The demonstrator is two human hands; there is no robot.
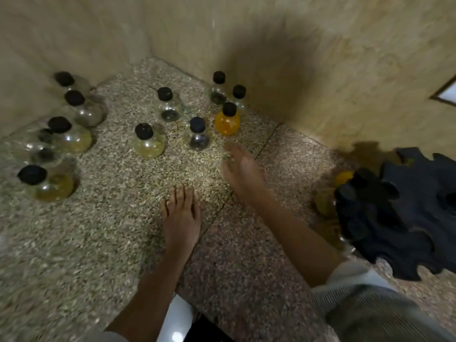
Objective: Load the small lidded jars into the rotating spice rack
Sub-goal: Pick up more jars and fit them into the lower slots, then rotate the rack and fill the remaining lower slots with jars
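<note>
Several small round glass jars with black lids stand on a speckled stone counter (103,230). An orange-filled jar (227,120) stands in the middle group, with a dark-filled jar (198,135) and a pale yellow jar (148,141) to its left. My right hand (240,169) is blurred, fingers stretched out, just below the orange jar and holding nothing. My left hand (181,213) lies flat on the counter, fingers straight. The black rotating spice rack (394,213) sits at the right with jars (343,178) in its near slots.
More jars line the left side by the wall, among them an amber one (53,186) and a yellowish one (71,138). Beige tiled walls (320,70) close the corner behind the jars. A counter seam runs diagonally between my hands.
</note>
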